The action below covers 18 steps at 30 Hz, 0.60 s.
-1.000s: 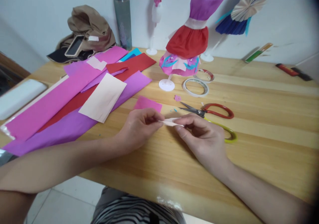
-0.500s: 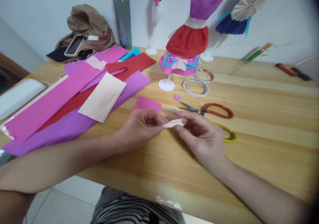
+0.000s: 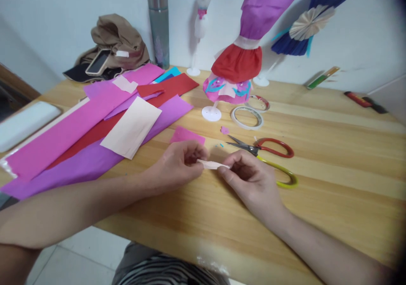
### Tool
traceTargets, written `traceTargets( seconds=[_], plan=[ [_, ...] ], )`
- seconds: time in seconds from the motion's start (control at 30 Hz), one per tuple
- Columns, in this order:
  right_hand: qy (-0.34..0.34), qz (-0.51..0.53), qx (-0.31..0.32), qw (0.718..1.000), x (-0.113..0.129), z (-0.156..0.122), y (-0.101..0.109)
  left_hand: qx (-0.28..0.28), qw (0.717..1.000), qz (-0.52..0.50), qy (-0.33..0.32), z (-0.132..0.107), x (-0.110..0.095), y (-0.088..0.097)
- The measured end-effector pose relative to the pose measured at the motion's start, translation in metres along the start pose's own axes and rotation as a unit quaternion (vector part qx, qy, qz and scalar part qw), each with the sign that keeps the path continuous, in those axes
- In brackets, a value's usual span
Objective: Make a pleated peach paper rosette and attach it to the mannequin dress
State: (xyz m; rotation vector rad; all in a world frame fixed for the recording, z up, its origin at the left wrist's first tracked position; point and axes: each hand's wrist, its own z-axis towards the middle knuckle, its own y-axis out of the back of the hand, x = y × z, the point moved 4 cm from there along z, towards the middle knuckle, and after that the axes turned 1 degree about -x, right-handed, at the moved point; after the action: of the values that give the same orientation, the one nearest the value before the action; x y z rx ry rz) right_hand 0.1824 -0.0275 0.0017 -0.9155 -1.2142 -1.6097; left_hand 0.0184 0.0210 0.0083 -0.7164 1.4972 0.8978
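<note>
The left hand (image 3: 177,164) and the right hand (image 3: 253,175) are close together, but these 2 hands do not touch. On the left hand, the fingers curl in and pinch with the thumb (image 3: 193,173). The right hand pinches too, its thumb under its bent pointer finger (image 3: 236,156). The left arm (image 3: 91,202) is bare and tips up just a little. The right arm (image 3: 317,238) is bare and slants up from the bottom right.
</note>
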Motion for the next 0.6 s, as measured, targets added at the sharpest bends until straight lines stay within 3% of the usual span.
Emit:
traceTargets(
  seconds=[0.13, 0.27, 0.4, 0.6],
  plan=[
    [-0.001, -0.011, 0.010, 1.000, 0.0000, -0.0036, -0.0030, 0.021, 0.994, 0.089, -0.054, -0.0033, -0.0071, -0.0017],
    [0.029, -0.040, 0.026, 0.998, 0.0034, -0.0089, -0.0056, 0.035, 0.970, 0.216, -0.106, -0.0057, -0.0106, -0.0040],
    [0.048, -0.051, 0.024, 0.997, 0.0080, -0.0100, -0.0051, 0.046, 0.960, 0.240, -0.135, -0.0052, -0.0089, -0.0037],
    [0.022, -0.015, 0.040, 0.999, 0.0035, -0.0078, -0.0073, 0.050, 0.943, 0.279, -0.174, -0.0037, -0.0076, -0.0021]
  ],
)
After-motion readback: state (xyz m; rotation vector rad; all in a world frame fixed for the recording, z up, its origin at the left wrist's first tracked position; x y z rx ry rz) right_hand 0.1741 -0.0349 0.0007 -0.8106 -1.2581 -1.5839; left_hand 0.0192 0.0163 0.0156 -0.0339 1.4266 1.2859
